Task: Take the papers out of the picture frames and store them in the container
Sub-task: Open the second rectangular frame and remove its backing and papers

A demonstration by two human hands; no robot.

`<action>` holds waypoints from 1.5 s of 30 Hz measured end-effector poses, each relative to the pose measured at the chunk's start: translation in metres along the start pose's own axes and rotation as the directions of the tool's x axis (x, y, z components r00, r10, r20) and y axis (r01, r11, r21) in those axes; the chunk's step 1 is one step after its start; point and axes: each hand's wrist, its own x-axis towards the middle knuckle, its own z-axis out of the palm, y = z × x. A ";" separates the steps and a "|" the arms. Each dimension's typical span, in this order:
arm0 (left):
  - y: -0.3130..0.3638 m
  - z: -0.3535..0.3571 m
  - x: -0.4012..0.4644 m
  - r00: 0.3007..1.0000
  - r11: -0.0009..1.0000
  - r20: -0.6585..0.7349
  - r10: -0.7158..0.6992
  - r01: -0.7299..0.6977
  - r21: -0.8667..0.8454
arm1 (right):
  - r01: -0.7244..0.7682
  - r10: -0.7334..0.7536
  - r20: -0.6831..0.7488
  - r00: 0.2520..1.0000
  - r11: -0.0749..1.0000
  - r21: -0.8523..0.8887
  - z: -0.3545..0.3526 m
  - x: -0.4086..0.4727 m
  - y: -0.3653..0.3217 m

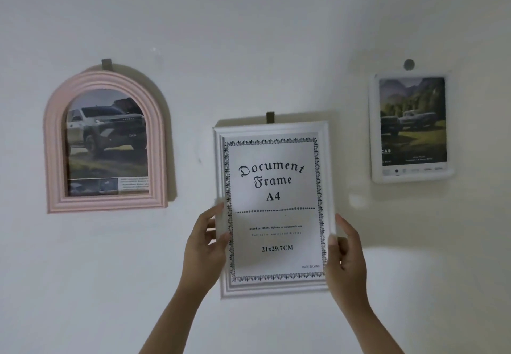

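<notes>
White moulded rectangular picture frame hangs on the wall, left hand and right hand both clamped on its side edges

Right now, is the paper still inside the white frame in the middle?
Yes, inside. The printed paper sits within the white frame's border; the left hand and right hand grip the frame's sides.

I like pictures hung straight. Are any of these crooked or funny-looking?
A little. The white document frame in the middle leans slightly, while the left hand and right hand grip its sides. The pink arched frame also hangs a touch crooked. The small white frame looks about straight. Nothing looks broken.
</notes>
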 end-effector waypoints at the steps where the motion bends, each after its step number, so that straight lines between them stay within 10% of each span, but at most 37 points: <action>1: -0.002 0.000 0.001 1.000 1.000 0.002 0.000 0.000 0.000 | -0.002 0.002 0.002 1.000 1.000 -0.002 0.000 0.001 0.003; 33: -0.048 0.012 -0.110 0.974 0.902 -0.197 0.115 -0.019 0.431 | -0.149 0.160 0.048 0.986 0.973 -0.177 -0.015 -0.043 0.033; 45: 0.038 0.119 -0.078 0.936 0.921 0.109 0.335 -0.349 0.173 | -0.097 0.079 -0.072 0.994 0.945 -0.313 -0.107 0.044 0.010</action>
